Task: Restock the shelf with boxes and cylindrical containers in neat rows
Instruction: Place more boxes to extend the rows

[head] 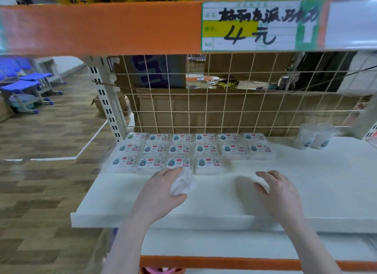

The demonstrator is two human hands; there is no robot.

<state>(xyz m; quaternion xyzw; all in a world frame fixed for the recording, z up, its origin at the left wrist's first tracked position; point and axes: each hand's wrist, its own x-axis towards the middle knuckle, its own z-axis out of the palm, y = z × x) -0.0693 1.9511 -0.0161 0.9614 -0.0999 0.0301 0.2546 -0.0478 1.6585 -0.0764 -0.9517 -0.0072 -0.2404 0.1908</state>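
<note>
Several clear flat boxes (pixel 179 149) with white labels lie in three rows at the back left of the white shelf (pixel 234 194). My left hand (pixel 161 192) grips a clear box (pixel 182 185) just in front of the front row, fingers on top and thumb below. My right hand (pixel 279 192) hovers over the bare shelf to the right, fingers loosely curled, holding nothing. Two clear cylindrical containers (pixel 314 137) stand at the back right against the wire grid.
An orange beam (pixel 102 27) with a handwritten price tag (pixel 259 26) runs overhead. A wire mesh back (pixel 224 102) closes the shelf, with cardboard boxes behind. Blue chairs (pixel 26 84) stand on the wooden floor at left. A lower orange beam (pixel 224 262) runs below.
</note>
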